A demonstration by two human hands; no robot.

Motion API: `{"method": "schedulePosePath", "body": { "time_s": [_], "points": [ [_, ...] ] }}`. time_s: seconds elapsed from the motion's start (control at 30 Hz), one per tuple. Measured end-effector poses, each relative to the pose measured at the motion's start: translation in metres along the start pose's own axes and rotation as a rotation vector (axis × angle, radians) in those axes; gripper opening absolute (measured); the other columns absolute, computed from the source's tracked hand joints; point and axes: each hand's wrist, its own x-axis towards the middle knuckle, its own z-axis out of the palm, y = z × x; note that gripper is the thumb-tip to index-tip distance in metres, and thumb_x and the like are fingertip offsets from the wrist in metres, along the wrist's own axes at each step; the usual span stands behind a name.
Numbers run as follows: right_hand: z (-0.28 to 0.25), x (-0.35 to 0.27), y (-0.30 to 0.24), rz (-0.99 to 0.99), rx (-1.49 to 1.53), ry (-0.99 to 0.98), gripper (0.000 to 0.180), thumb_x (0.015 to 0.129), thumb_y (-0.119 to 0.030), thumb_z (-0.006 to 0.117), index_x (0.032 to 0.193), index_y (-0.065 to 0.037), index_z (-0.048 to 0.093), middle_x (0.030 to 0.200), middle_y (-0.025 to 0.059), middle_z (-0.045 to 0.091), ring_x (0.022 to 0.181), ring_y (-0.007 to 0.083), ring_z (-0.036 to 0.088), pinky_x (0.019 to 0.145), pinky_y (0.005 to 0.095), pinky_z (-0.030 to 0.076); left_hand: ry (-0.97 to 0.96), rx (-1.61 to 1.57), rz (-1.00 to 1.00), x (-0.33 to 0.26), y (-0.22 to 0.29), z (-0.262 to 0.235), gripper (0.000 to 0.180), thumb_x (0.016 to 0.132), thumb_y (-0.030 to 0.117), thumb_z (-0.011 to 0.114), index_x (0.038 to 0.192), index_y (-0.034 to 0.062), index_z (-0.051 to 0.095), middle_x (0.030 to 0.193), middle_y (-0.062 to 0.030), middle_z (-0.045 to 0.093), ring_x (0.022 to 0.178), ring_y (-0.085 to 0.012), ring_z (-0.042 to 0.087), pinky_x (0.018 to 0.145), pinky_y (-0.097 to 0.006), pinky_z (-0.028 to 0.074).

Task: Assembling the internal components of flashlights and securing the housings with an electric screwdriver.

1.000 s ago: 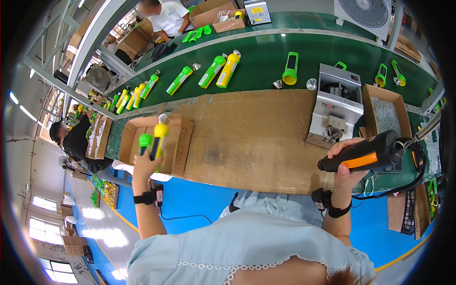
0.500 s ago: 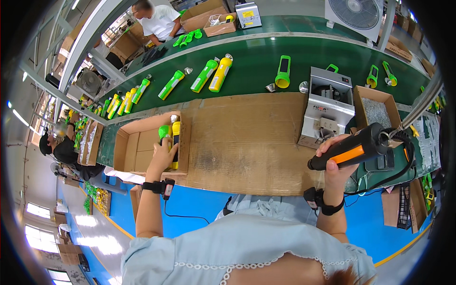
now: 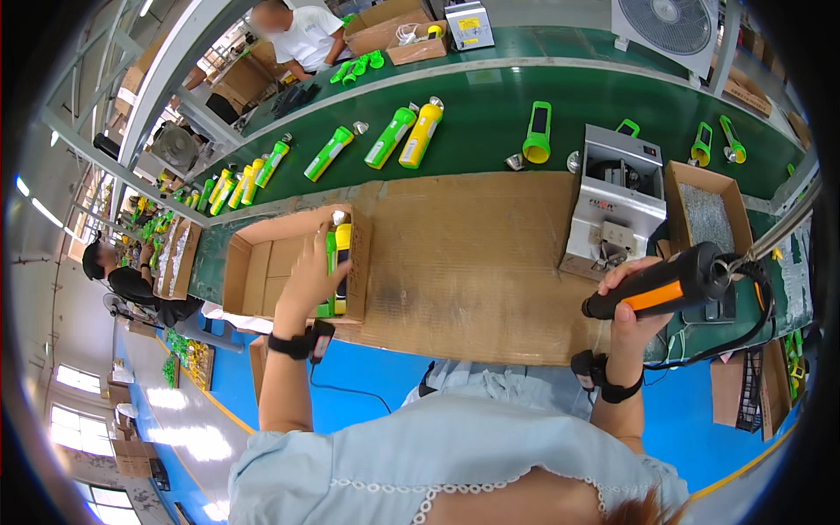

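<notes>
- Fingers of the bare left hand [image 3: 306, 282]: spread, thumb well off the rest, no grip visible. Can't tell whether they brush the flashlights under them.
- Fingers of the bare right hand [image 3: 637, 322]: wrapped round a black cylindrical power driver with an orange stripe [image 3: 691, 278]. Its tip points left, touching nothing.
- Flashlights: a yellow-headed flashlight with a dark panel [image 3: 343, 236] and a slim bright-green flashlight [image 3: 332, 254] lie side by side in an open brown cardboard box [image 3: 238, 276], along its right wall. Left hand partly covers them. Rest of the box floor looks bare.
- Step in hand, my read: boxing flashlights, at the release.
- Next move calls for: left hand lifting clear without dragging the pair, then reaching to the green bench [image 3: 481, 114] for another; driver held out of the way.
- Further out: flat brown cardboard sheet [image 3: 464, 262] between the hands; boxy silver metal machine [image 3: 612, 210] beyond the driver.
- On the bench: green-and-yellow flashlight [image 3: 390, 138] beside a yellow flashlight [image 3: 422, 133]; green casing [image 3: 537, 131] with its end open, loose shiny reflector [image 3: 514, 163] beside it.
</notes>
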Motion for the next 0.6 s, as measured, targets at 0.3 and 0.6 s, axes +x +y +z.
{"method": "schedulePosePath", "body": {
  "time_s": [0.3,0.6],
  "points": [
    [0.002,0.004,-0.012,0.002,-0.011,0.035,0.06,0.065,-0.023,0.082,0.104,0.001,0.044,0.087,0.0083,0.05,0.068,0.0185,0.056,0.055,0.0283,0.048,-0.071,0.26,-0.257,0.231,0.146,0.055,0.071,0.07,0.053,0.067,0.121,0.005,0.053,0.127,-0.0251,0.047,0.115,-0.0376,0.048,0.096,-0.046,0.038],
    [-0.032,-0.006,-0.044,-0.005,-0.167,0.154,0.061,0.064,-0.03,0.082,0.101,0.0,0.043,0.08,0.0093,0.052,0.067,0.0171,0.056,0.057,0.0272,0.049,-0.119,0.265,-0.306,0.297,0.04,0.093,0.09,0.063,0.065,0.066,0.13,0.0081,0.046,0.128,-0.0216,0.046,0.118,-0.035,0.045,0.095,-0.051,0.035]
  ]
}}
